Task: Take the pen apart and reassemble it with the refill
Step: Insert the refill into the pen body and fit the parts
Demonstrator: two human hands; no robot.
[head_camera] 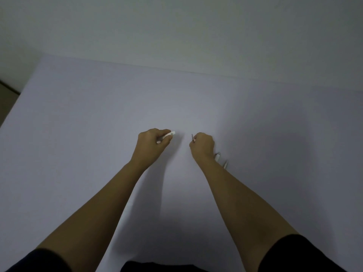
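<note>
Barrel [166,136] left, refill [192,138] right

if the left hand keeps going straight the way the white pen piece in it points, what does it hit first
Probably the right hand. The left hand aims its white pen barrel rightward, and the thin refill poking from that fist sits nearest across the gap. Depth is unclear, so it could pass just beyond it over the bare table.

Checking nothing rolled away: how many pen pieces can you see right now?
4: a white barrel in the left hand, a thin refill in the right hand, two pieces on the table beside the right wrist. More may be hidden.
</note>
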